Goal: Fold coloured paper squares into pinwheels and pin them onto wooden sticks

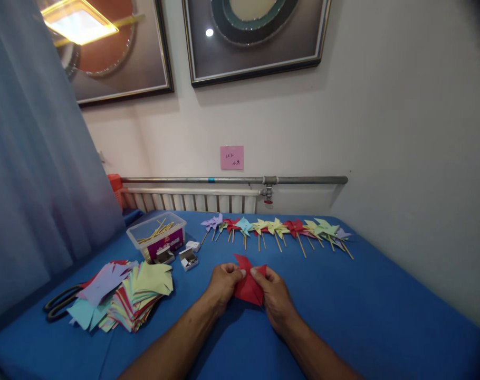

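Lying at lower left of the frame are cut papers (151, 278); at lower centre, the left hand (221, 287) pinches a red paper (248, 293) on one side, the right hand (278, 302) on the other; pinwheels (294, 227) spread from centre rightward.

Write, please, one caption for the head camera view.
Left hand and right hand hold folded red paper over a blue table, pinwheels lined up behind.

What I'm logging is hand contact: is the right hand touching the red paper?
Touching. The head view shows the right hand gripping the red paper, its thumb laid over the near face.
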The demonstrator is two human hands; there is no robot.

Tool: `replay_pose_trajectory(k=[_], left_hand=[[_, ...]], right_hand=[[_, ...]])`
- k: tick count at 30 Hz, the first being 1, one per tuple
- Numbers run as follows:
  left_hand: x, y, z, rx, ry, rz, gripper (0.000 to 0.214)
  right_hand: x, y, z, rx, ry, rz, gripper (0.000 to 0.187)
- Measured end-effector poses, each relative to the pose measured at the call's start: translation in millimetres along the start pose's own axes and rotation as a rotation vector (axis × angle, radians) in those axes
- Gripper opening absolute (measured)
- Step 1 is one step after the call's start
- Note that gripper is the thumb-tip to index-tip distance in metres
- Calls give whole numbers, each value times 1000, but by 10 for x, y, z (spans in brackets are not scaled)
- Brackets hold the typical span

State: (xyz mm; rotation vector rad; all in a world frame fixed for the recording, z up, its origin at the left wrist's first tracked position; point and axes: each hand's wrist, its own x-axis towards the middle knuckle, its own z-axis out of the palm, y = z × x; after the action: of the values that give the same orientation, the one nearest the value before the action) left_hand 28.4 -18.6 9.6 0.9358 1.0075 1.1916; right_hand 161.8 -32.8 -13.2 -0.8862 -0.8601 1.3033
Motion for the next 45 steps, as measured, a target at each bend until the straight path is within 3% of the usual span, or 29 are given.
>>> replay_pose_trajectory(k=[24,31,38,45], left_hand=[[19,-35,14,98,23,21,31],[12,-35,9,82,-20,26,38],[74,-126,3,59,19,93,45],[92,-166,-10,58,2,111,47]], right_hand=[[31,24,-9,-48,54,-12,44],[33,19,-11,-58,53,-28,44],[23,-11,-17,-63,22,-22,46],[33,-25,-19,-74,69,-11,40]])
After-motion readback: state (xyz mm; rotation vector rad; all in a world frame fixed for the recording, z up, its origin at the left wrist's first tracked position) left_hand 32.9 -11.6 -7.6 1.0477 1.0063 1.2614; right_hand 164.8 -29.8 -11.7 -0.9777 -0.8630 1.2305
